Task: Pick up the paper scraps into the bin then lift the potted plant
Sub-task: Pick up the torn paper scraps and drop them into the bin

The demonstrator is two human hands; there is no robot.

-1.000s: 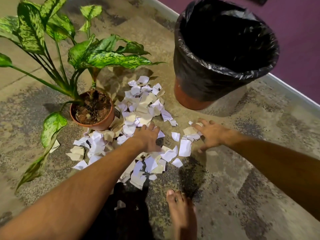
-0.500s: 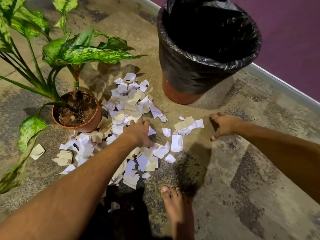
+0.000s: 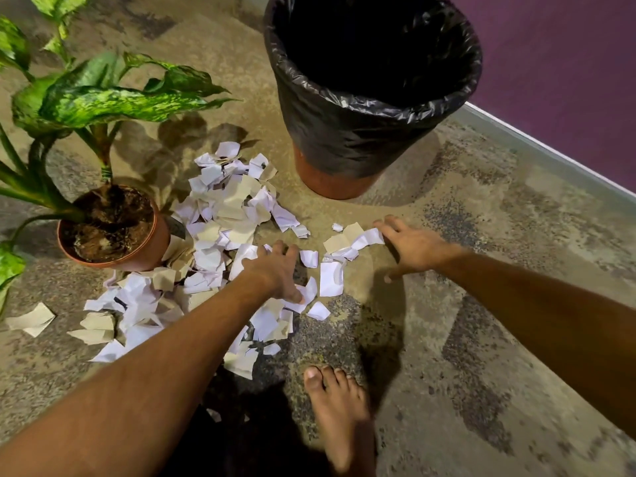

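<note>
Several white and beige paper scraps point(image 3: 220, 228) lie in a heap on the floor between the potted plant point(image 3: 113, 225) and the bin point(image 3: 364, 94). The plant stands in a terracotta pot at the left, with long green leaves. A black bag lines the bin, which stands at the top middle. My left hand point(image 3: 275, 270) rests palm down on the scraps in the middle of the heap, fingers spread. My right hand point(image 3: 409, 246) lies open on the floor, its fingertips touching a small cluster of scraps point(image 3: 351, 239) at the heap's right edge.
My bare foot point(image 3: 337, 414) stands on the mottled floor below the heap. A purple wall with a white skirting point(image 3: 550, 149) runs along the right. A few stray scraps point(image 3: 32, 320) lie at the left, near a drooping leaf.
My right hand drew back to the right off the small cluster, then spread open against its edge. My left hand stayed on the heap. The camera shifted right.
</note>
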